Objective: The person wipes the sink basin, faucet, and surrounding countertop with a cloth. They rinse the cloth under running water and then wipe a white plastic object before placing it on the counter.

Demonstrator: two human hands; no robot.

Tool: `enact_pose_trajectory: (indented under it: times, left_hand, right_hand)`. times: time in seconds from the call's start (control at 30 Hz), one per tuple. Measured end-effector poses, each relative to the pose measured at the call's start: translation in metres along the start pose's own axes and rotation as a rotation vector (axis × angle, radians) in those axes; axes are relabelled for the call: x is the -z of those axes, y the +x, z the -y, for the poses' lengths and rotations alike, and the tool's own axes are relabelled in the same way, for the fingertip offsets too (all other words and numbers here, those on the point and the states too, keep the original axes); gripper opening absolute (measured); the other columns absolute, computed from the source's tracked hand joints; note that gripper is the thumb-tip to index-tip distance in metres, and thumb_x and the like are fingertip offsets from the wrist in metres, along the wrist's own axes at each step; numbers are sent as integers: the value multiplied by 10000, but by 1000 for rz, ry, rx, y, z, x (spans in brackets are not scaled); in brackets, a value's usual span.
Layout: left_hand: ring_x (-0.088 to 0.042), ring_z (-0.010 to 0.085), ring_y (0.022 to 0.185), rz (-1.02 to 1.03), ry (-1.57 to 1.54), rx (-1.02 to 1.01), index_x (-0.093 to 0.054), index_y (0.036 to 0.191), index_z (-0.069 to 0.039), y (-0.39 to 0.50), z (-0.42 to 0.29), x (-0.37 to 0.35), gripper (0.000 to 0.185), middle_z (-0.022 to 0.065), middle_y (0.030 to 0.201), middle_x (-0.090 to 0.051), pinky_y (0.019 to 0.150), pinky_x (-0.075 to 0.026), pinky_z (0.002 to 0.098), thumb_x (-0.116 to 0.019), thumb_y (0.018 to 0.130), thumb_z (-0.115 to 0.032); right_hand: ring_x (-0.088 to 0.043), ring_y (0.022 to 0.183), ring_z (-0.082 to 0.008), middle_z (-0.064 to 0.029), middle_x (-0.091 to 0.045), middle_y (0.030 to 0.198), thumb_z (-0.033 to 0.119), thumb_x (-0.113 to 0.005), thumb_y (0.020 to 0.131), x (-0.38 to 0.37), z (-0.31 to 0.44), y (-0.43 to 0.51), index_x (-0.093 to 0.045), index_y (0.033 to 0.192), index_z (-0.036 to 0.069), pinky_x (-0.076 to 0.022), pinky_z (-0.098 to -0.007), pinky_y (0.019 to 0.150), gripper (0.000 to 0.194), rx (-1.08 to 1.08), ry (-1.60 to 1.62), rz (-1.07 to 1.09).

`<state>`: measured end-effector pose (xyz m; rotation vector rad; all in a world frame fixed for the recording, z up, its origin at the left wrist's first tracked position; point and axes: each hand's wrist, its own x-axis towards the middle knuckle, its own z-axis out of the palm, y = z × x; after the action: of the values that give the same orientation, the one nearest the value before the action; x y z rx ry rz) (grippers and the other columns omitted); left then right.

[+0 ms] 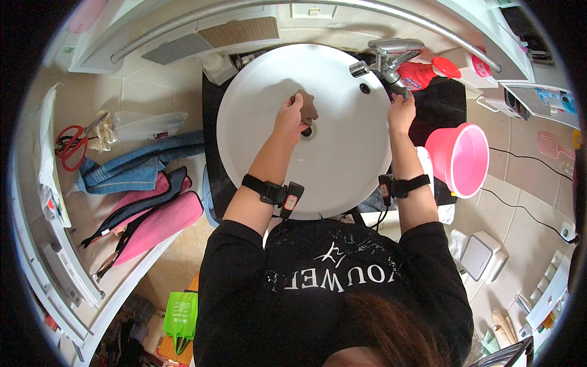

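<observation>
A round white washbasin (261,151) fills the space before me. Above its drain hole (306,132), my left hand (288,117) grips a crumpled brown cloth (309,108), with my thumb on top. My right hand (402,112) is at the basin's right rim, beside the foot of the chrome faucet (390,59). Between its fingertips is a small dark grey piece (400,91), cloth-like, though its exact kind is unclear. Just beyond that hand lies a red bottle (415,75) with a red cap.
A pink bucket (467,160) stands right of the black countertop (426,112). Behind the basin's left rim is a white bottle (213,62). A metal rail (293,2) arcs overhead. Red-handled scissors (71,149), jeans (124,176) and pink towels (160,225) hang or lie at left.
</observation>
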<state>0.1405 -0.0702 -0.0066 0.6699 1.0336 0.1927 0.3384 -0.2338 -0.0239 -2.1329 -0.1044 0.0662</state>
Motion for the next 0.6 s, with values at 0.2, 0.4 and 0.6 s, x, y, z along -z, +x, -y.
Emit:
enact_pose_trajectory:
  times: [0.2, 0.4, 0.6]
  left_hand:
    - [-537, 231, 1084, 0, 45, 9, -373, 1311, -122, 1, 0, -7, 448, 83, 1245, -504, 892, -430, 475, -456, 955, -380]
    - [-527, 224, 1104, -2, 49, 16, -366, 1315, -121, -6, -5, -17, 460, 76, 1261, -497, 911, -416, 458, -466, 950, -383]
    - [-531, 200, 1050, 30, 92, -26, -405, 1288, -100, -2, -8, -21, 468, 59, 1196, -533, 878, -422, 414, -487, 940, -402]
  right_hand:
    - [-662, 896, -227, -187, -669, 930, 74, -441, 886, -3, -19, 5, -458, 1230, -71, -487, -313, 783, 374, 26, 181, 18]
    - [-665, 847, -248, -180, -675, 885, 80, -440, 878, -2, -22, 12, -478, 1204, -85, -486, -330, 791, 368, -10, 167, 24]
    - [-490, 1165, -331, -262, -491, 1237, 15, -558, 795, 14, 24, -17, -410, 1258, -69, -352, -383, 990, 494, 344, -130, -148]
